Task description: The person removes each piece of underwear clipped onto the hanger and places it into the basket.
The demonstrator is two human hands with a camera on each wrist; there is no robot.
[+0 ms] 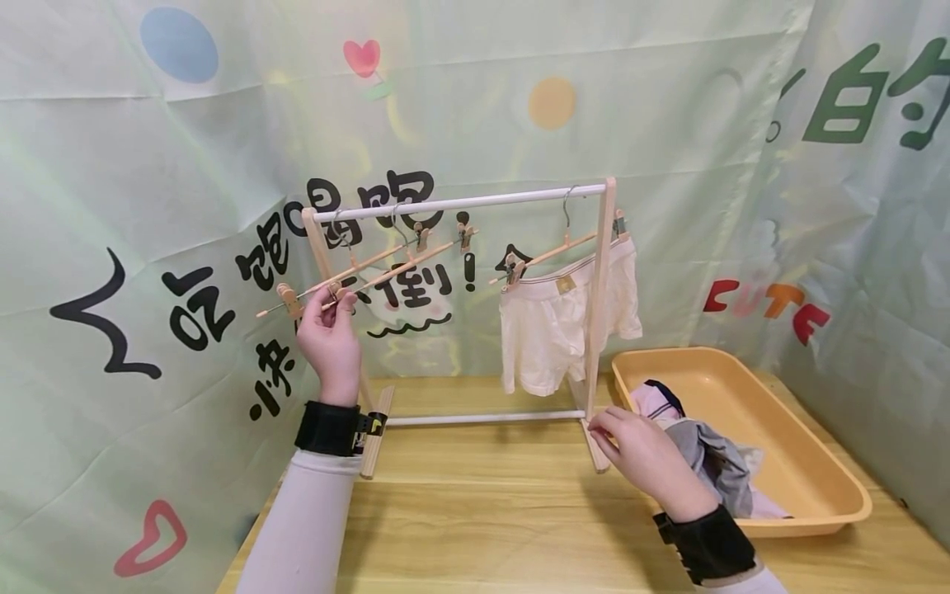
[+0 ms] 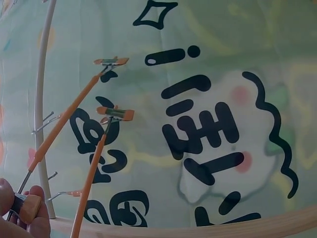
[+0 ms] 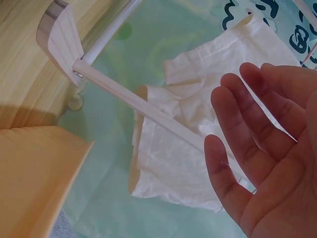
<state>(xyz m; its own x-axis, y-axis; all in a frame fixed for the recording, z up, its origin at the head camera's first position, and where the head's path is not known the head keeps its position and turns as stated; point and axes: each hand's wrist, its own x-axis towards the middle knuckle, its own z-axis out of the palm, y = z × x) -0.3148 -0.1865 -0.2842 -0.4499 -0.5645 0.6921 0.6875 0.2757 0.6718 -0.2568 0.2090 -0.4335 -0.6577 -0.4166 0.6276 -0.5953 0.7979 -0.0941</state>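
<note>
My left hand (image 1: 331,345) pinches the near clip (image 2: 29,208) of a wooden clip hanger (image 1: 404,269), which hangs from the white top bar (image 1: 482,200) of a small wooden rack. Beside it on the bar is another bare clip hanger (image 1: 365,266). Cream shorts (image 1: 545,334) hang by the waistband from a third hanger (image 1: 557,250) at the rack's right end. My right hand (image 1: 653,458) is in front of the rack's right foot, between rack and tub. In the right wrist view its fingers (image 3: 237,109) are relaxed and hold nothing.
A yellow plastic tub (image 1: 805,421) stands on the wooden table (image 1: 475,528) at the right. Crumpled grey cloth (image 1: 712,466) and pink cloth (image 1: 653,400) lie in it. A printed green curtain (image 1: 475,107) surrounds the table at the back and sides.
</note>
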